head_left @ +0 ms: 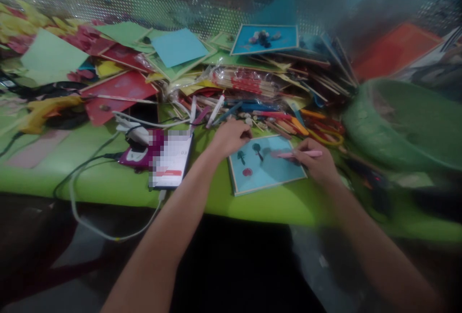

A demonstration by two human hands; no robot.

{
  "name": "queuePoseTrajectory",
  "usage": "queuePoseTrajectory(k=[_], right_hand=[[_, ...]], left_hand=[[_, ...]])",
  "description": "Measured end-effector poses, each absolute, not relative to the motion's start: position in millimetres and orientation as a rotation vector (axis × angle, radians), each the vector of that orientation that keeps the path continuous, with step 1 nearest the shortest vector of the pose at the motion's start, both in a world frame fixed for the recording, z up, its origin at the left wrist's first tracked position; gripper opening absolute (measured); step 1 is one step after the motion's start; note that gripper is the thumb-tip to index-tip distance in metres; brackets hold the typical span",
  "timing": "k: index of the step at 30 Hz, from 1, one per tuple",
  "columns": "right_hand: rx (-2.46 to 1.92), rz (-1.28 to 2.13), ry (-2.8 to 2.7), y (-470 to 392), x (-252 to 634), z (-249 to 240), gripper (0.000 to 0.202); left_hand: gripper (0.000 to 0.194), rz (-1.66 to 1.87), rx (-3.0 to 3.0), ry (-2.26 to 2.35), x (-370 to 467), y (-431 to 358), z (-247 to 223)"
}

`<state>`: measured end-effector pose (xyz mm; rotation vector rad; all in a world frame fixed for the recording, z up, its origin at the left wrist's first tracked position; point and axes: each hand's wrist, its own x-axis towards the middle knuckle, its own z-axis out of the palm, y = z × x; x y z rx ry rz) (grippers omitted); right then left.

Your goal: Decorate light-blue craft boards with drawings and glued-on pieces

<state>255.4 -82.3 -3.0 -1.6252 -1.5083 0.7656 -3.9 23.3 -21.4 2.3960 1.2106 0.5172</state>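
Note:
A blue card with a pale stick frame [274,176] lies on the green table; it bears two dark tree-like shapes, a red round shape and a blurry pinkish patch. My right hand [319,161] is closed round a pink marker [311,153], whose tip points left over the card's right part. By the card's upper left edge is my left hand [231,136], its fingers curled inward. Whatever those fingers hold, if anything, is hidden. Just beyond it lie white and purple markers [216,110].
Left stand a phone [171,164] with a white cable, a purple power strip [139,156] and a yellow glue gun [50,108]. A green basin [404,120] stands right. Coloured cards, sticks and pens pile along the back, including a framed blue card [285,39].

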Motion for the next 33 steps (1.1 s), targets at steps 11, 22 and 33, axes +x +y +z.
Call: queuePoseTrajectory(k=[11, 22, 33], right_hand=[[-1.577, 0.816, -1.543, -81.7, 252.8, -4.7, 0.020], [-1.607, 0.794, -1.519, -82.1, 253.1, -3.4, 0.019], [-1.593, 0.808, -1.565, -81.4, 249.7, -5.1, 0.026]], left_hand=[[0.013, 0.511, 2.384, 1.207, -4.1, 22.8, -20.5], [0.014, 0.494, 2.388, 1.220, -3.8, 22.3, -18.9], [0.014, 0.527, 2.383, 1.209, -4.0, 21.8, -21.2]])
